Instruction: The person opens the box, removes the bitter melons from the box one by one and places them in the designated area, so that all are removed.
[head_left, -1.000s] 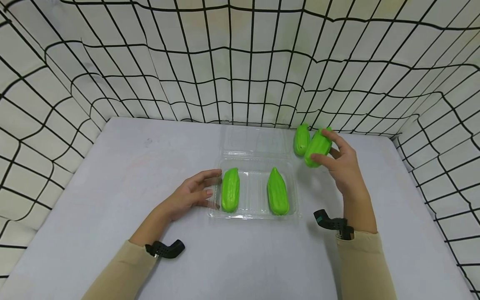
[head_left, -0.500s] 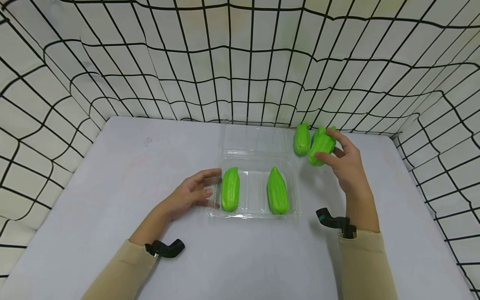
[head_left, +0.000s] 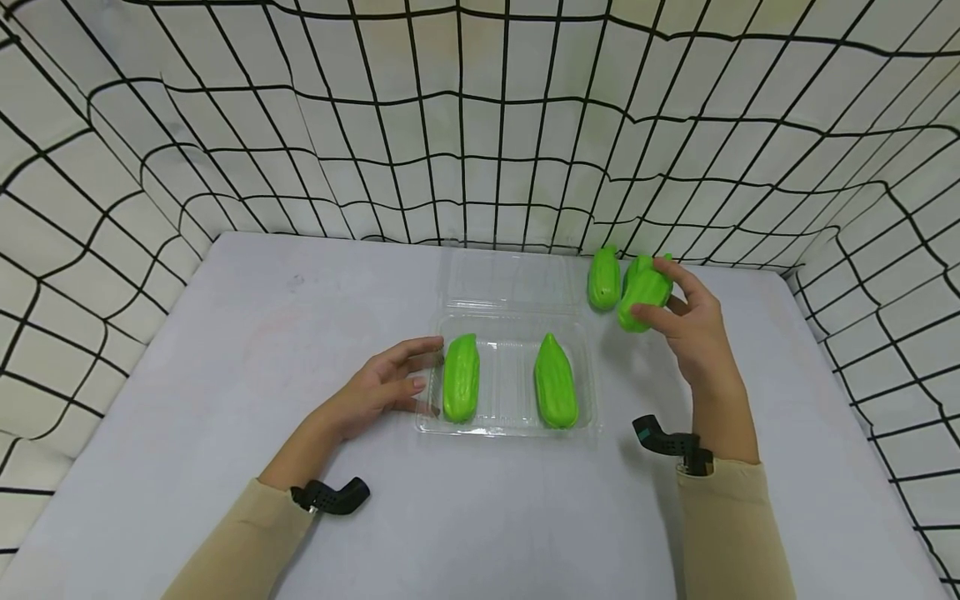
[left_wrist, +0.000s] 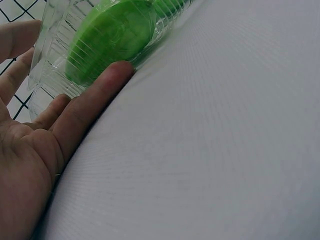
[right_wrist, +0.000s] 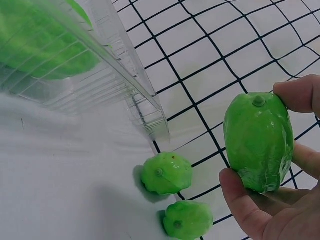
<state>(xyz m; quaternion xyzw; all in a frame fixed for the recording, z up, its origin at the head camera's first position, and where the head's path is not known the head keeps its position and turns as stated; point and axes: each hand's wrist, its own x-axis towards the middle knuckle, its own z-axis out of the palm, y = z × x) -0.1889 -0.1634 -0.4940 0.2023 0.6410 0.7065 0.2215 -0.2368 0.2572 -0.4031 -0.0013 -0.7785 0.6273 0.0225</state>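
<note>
My right hand (head_left: 693, 333) holds a bright green, ridged, elongated vegetable (right_wrist: 258, 142) between thumb and fingers, raised at the back right. Two similar green vegetables lie on the table beyond it: one at the left (head_left: 603, 279), the other (right_wrist: 188, 220) partly hidden behind the held one in the head view. A clear plastic clamshell box (head_left: 506, 429) stands with its lid folded back. Inside lie one green vegetable along the left (head_left: 461, 379) and another along the right (head_left: 556, 383). My left hand (head_left: 378, 385) rests its extended fingers (left_wrist: 95, 102) against the box's left wall.
Black wire mesh (head_left: 480, 158) rises behind the white table (head_left: 337, 292) and along both sides. The transparent lid (head_left: 513, 282) lies flat toward the table's back edge. Each wrist carries a black camera mount (head_left: 333, 497).
My right hand has shifted slightly right with the vegetable, showing more of another one behind it, then barely moved. My left hand and the box have stayed in place.
</note>
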